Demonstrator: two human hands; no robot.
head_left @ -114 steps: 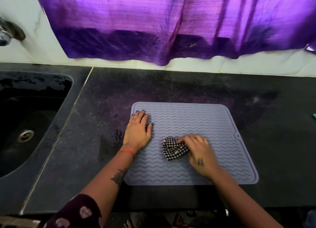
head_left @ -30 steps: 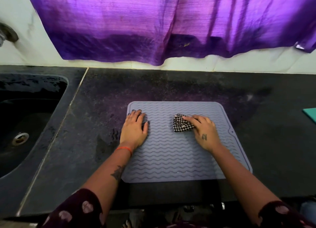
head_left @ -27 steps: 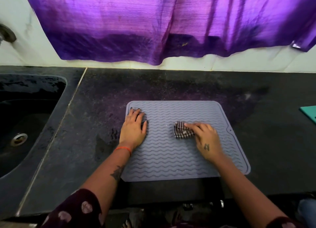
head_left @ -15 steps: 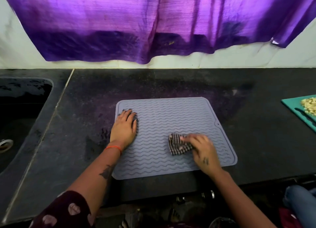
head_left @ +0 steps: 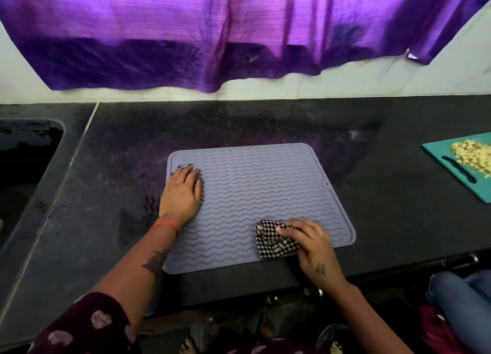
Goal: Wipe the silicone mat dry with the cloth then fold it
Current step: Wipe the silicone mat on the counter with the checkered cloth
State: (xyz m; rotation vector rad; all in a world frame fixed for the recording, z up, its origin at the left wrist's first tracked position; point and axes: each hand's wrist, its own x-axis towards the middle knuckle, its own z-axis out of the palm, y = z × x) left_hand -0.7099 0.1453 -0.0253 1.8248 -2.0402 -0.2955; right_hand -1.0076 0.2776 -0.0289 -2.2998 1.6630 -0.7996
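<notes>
Wiping step in progress, fold not started. Silicone mat point(head_left: 255, 194) lies flat on the black counter point(head_left: 385, 221), centre of view. Left hand point(head_left: 182, 191) flat on the mat's 9 o'clock edge, fingers straight and close together, pinning it; same spot as in the earlier views. Right hand point(head_left: 310, 243) has fingers curled over the bunched checked cloth point(head_left: 271, 240), pressing it on the mat at about 5 o'clock, near the front edge. A second ago the cloth was up near the mat's 1 o'clock area; it has since swept down and toward the person, so the right half has had a pass. Slight blur on the right hand suggests the stroke is ongoing. Left half around the pinning hand likely unwiped. Green cutting board point(head_left: 457, 165) with chopped bits at 3 o'clock, sink point(head_left: 24, 151) at 9 o'clock, well apart from the mat
</notes>
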